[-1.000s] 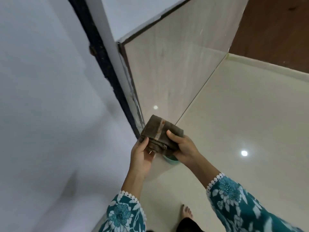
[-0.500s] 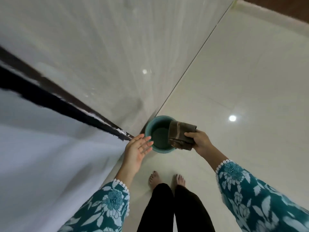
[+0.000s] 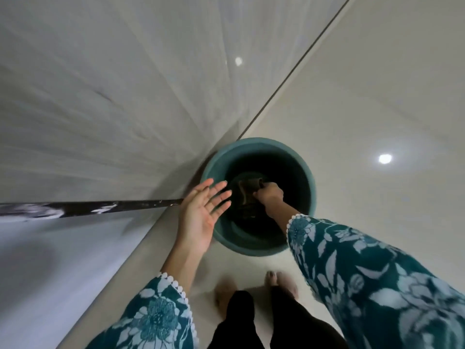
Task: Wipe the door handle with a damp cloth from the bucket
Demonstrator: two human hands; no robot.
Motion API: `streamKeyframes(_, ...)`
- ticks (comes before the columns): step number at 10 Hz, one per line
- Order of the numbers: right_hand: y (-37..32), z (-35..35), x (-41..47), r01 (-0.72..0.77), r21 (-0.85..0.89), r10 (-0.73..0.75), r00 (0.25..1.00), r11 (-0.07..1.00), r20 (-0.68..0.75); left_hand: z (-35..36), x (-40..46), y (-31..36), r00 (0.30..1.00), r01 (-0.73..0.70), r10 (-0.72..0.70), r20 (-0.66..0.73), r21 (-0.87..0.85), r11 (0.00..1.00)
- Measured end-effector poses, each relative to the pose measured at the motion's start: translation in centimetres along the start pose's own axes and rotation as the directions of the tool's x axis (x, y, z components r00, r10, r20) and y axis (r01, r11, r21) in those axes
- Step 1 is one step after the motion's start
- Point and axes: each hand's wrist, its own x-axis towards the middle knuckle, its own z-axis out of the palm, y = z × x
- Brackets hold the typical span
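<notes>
The right hand (image 3: 268,195) was closed around the dark cloth (image 3: 247,195), low inside the teal bucket (image 3: 254,244) on the floor. The left hand (image 3: 202,215) hovered open and empty above the rim. Wet, the cloth would likely be limp, heavier and dripping; best gripped bunched.

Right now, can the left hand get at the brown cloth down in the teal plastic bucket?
Probably yes. The open left hand hovers at the teal plastic bucket's rim, nothing blocking it. The right hand already grips the brown cloth inside, crowding the opening somewhat.
</notes>
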Motion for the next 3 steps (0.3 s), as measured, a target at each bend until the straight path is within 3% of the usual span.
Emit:
streamKeyframes(1, 0.4, 2.1, 3.7, -0.025, -0.097, 0.03, 0.998, 0.995, 0.051, -0.7, 2.4, -0.8, 0.999, -0.048, 0.048, 0.024, 0.01, 0.999)
streamKeyframes(2, 0.6, 1.6, 4.4, -0.042, -0.172, 0.053, 0.997, 0.984, 0.056, -0.8, 2.8, -1.0, 1.0, -0.009, 0.009, -0.012, -0.021, 1.0)
streamKeyframes(3, 0.2, 0.0, 2.2, -0.087, -0.192, 0.084, 0.996, 0.978, -0.027, 0.0, 0.7, -0.6, 0.995, 0.068, -0.072, -0.068, -0.059, 0.996)
